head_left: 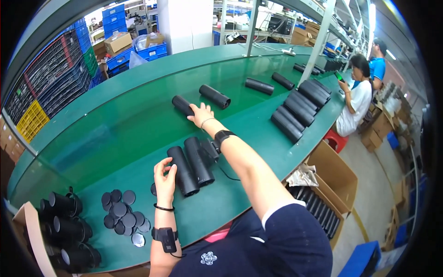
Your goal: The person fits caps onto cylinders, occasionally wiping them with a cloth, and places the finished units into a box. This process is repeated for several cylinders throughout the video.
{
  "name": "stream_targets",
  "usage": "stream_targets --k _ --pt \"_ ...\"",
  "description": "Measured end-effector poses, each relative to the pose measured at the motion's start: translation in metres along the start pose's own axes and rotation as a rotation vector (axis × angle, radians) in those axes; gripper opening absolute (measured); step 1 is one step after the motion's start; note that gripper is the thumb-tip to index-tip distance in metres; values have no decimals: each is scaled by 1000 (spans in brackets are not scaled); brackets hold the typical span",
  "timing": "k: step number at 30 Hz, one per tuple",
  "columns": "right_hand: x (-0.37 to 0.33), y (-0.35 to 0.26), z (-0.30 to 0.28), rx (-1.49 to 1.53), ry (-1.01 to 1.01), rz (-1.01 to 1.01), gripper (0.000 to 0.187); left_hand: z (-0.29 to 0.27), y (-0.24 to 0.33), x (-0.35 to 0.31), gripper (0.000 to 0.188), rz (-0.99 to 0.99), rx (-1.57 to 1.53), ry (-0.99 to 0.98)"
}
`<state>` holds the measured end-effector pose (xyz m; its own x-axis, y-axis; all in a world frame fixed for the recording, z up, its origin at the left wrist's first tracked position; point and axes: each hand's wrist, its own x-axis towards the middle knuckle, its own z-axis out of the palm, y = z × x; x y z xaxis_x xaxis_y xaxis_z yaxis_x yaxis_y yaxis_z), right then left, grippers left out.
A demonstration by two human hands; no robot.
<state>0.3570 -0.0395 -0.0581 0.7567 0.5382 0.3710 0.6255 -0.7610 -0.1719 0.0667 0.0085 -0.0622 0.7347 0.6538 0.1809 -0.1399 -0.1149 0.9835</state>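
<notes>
My right hand (201, 115) reaches out over the green belt, its thumb and forefinger around the near end of a black tube (181, 104). Another black tube (215, 96) lies just beyond it. Close to me, my left hand (164, 177) is held with fingers bent and apart, beside a black cylinder (183, 171) on the green table; whether the fingertips touch it I cannot tell. A second black cylinder (199, 161) lies alongside that one. Several flat black discs (121, 210) are heaped to the left of my left hand, and part of one shows right by the wrist.
Stacked black tubes (295, 111) lie on the table at right. More tubes (259, 86) sit along the belt. Black cylinders (71, 228) fill a carton at lower left. An open cardboard box (332, 171) stands by the table edge. Two people (357, 97) are at the far right.
</notes>
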Motion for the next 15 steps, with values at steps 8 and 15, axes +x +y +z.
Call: stream_targets --k 8,15 --pt "-122 12 -87 893 -599 122 97 6 -6 2 34 19 100 -30" --pt "-170 30 -132 1298 -320 -12 94 21 30 -17 44 189 142 -147"
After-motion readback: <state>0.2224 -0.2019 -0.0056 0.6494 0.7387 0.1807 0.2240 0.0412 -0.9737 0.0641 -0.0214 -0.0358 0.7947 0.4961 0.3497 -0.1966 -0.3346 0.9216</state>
